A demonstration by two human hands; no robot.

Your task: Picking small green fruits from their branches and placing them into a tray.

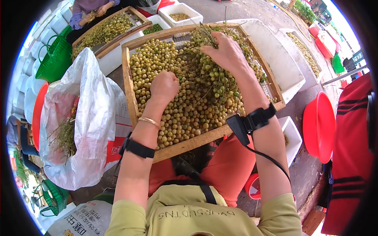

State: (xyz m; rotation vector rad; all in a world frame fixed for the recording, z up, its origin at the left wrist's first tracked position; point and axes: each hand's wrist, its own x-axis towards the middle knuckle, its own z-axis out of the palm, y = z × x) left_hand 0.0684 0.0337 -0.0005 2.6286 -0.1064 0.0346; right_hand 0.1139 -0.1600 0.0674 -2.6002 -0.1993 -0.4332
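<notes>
A wood-framed mesh tray [189, 142] spans the space in front of me, heaped with small round yellow-brown fruits [185, 114]. My left hand [164, 87] is closed in a fist just over the loose fruits; whatever its fingers hold is hidden. At the tray's far right, my right hand [226, 53] has its fingers curled at the twigs of a fruit bunch [216, 76], its thumb pointing left. Greener fruits still on their stems hang below that hand. A strapped device sits on each forearm.
Left of the tray stands a white woven sack [88, 129] with bare twigs [65, 135] inside. Another person's hands [100, 11] work at a second tray [108, 33]. White foam boxes [271, 59] line the far right. A red basin [319, 128] stands right; green baskets [55, 59] are left.
</notes>
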